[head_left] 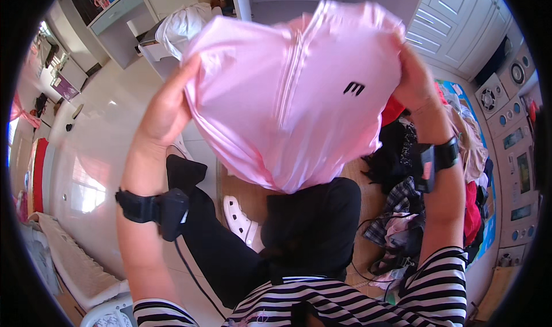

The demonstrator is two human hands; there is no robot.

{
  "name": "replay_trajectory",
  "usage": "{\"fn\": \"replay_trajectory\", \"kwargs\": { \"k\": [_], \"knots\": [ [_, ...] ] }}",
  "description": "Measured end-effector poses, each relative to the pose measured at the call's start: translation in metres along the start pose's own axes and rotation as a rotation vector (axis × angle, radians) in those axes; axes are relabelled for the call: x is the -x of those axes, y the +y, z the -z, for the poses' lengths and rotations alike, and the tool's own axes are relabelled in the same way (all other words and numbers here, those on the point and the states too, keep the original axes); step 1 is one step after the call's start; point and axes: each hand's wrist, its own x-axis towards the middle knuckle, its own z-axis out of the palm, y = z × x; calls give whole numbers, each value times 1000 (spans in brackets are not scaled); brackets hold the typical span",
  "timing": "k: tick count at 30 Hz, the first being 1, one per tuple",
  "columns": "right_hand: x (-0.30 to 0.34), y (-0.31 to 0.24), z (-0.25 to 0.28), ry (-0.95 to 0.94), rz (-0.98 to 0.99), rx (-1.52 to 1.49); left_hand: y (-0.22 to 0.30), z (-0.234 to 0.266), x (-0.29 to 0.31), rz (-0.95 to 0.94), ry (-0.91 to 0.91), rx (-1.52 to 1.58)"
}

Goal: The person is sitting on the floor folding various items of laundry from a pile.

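Observation:
A pink zip-up jacket (247,91) with a small black mark on its chest is held up in front of me, stretched between both hands. My left hand (169,100) grips its left side, thumb on the front and the other fingers hidden behind the cloth. On the opposite side my right hand (415,77) is closed on the jacket near the shoulder, slightly blurred. The lower part of the jacket hangs loosely just above my knees, its front zip running down the middle.
A heap of mixed clothes (397,206) lies at my right on a mat. Beyond it stand cardboard-like printed boxes (517,154). White cabinets (454,22) are at the far right. A white cloth (183,28) drapes a seat at the back left. My white clog (238,220) is below.

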Motion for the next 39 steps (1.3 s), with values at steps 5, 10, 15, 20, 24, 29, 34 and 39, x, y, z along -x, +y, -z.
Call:
{"fn": "replay_trajectory", "kwargs": {
  "k": [5, 10, 15, 20, 24, 29, 34, 39],
  "knots": [
    [-4, -71, -32, 52, 273, 283, 47, -15, 1, -125, -40, -414],
    [-3, -101, -60, 128, 715, 535, 76, -10, -15, -309, 49, -375],
    [-12, -110, -56, 302, 763, 519, 83, -7, -16, -306, 57, -111],
    [-18, -114, -48, 198, 691, 483, 84, 1, -17, -164, -171, 56],
    [-15, -120, -52, 318, 730, 622, 82, 0, -21, -231, -87, -285],
    [-11, -118, -42, 231, 1040, 916, 98, -7, -16, -65, -11, -1135],
    [-19, -111, -19, 288, 940, 992, 95, 15, -21, -80, 193, -1091],
    [-14, -103, -20, 378, 939, 982, 88, 39, -4, -211, 159, -547]
  ]
}}
